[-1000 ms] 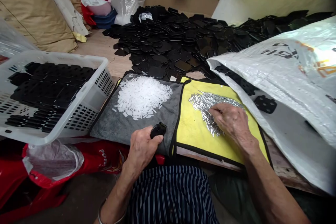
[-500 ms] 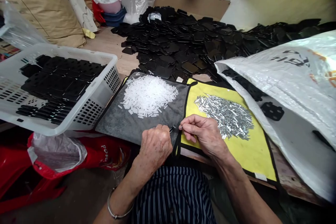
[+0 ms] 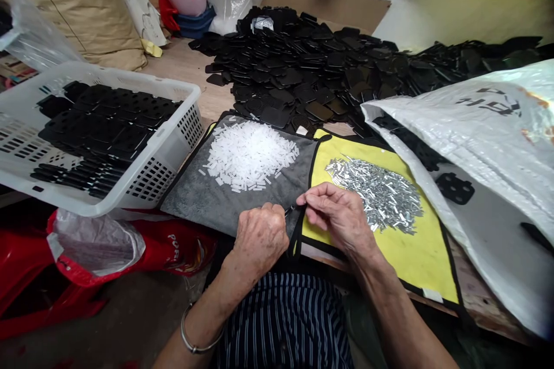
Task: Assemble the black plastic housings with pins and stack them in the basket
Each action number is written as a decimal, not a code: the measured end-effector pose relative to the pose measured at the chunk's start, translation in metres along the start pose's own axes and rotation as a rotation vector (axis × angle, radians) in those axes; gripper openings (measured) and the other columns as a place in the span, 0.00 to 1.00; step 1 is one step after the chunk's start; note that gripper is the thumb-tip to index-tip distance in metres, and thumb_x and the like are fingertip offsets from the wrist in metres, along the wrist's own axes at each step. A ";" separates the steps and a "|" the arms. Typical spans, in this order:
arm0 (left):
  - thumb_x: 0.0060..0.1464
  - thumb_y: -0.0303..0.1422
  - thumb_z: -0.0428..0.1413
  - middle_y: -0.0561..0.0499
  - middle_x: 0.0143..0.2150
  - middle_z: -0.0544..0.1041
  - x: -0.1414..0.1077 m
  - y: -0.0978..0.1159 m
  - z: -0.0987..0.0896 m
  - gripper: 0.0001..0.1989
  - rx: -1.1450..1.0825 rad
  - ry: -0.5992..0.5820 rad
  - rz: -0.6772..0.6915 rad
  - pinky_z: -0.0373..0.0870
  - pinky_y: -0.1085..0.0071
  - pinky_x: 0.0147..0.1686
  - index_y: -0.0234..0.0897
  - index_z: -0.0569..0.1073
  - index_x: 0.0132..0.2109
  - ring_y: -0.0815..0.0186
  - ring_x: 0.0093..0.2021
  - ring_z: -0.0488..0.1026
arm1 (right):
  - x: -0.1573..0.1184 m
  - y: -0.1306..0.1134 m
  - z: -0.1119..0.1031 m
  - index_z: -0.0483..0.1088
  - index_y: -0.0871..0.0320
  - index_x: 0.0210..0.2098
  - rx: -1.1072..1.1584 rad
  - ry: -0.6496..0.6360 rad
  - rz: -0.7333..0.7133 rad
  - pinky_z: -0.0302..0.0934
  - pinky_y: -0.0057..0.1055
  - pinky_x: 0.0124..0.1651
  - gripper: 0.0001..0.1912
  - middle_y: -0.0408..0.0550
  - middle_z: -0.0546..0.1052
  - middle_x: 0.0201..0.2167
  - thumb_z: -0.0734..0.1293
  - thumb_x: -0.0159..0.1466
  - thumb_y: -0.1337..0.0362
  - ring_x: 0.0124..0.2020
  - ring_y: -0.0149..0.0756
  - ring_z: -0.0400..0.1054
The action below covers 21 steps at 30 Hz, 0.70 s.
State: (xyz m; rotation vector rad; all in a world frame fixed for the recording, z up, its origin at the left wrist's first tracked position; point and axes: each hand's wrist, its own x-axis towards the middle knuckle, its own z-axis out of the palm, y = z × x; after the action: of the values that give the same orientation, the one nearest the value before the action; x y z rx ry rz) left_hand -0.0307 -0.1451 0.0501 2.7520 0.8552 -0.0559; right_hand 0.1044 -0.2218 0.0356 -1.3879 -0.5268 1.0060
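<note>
My left hand [image 3: 263,235] is closed around a small black piece [image 3: 289,210], whose tip sticks out toward the right. Close beside that tip, my right hand [image 3: 331,212] pinches something too small to make out between thumb and forefinger. Behind my left hand, a pile of short white tubes [image 3: 251,153] lies on a grey cloth [image 3: 190,199]. Short silvery metal pins [image 3: 381,193] form a heap on a yellow cloth [image 3: 415,259], beyond my right hand.
A white basket [image 3: 142,184] of black plates stands at the left, above a red bag [image 3: 173,248]. Many black flat plates [image 3: 298,69] are heaped at the back. An open white sack [image 3: 480,109] lies at the right, with black plates inside.
My right hand's fingertips have come closer to the tip of the black piece in my left hand. The whole view has shifted slightly.
</note>
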 end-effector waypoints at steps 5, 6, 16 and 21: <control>0.50 0.23 0.43 0.46 0.27 0.73 0.001 0.001 0.000 0.09 0.019 -0.005 0.009 0.60 0.69 0.22 0.35 0.67 0.30 0.58 0.27 0.73 | -0.003 -0.008 -0.007 0.70 0.61 0.28 -0.366 -0.033 -0.128 0.52 0.21 0.19 0.06 0.39 0.65 0.15 0.66 0.57 0.64 0.16 0.24 0.57; 0.50 0.23 0.43 0.46 0.27 0.73 0.001 0.002 0.000 0.09 0.020 -0.009 0.007 0.60 0.69 0.22 0.35 0.67 0.30 0.58 0.27 0.73 | -0.003 -0.009 -0.007 0.72 0.61 0.30 -0.442 -0.057 -0.180 0.54 0.22 0.21 0.05 0.40 0.66 0.17 0.65 0.58 0.65 0.17 0.25 0.58; 0.51 0.24 0.43 0.45 0.28 0.73 0.002 0.002 0.001 0.09 0.013 -0.035 -0.002 0.64 0.68 0.25 0.34 0.68 0.32 0.58 0.29 0.73 | 0.001 -0.001 -0.003 0.68 0.60 0.33 -0.654 -0.035 -0.285 0.57 0.23 0.24 0.05 0.42 0.70 0.23 0.63 0.57 0.68 0.23 0.28 0.63; 0.50 0.23 0.42 0.44 0.29 0.73 0.002 0.004 0.000 0.11 0.006 -0.035 0.006 0.65 0.67 0.26 0.33 0.69 0.33 0.56 0.29 0.74 | 0.000 -0.014 -0.003 0.63 0.59 0.34 -0.977 -0.182 -0.472 0.58 0.24 0.29 0.07 0.42 0.70 0.25 0.59 0.58 0.74 0.25 0.28 0.64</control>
State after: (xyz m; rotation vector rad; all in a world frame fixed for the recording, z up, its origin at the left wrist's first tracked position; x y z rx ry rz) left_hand -0.0268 -0.1475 0.0513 2.7508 0.8384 -0.1047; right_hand 0.1106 -0.2214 0.0489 -1.8724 -1.5393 0.4694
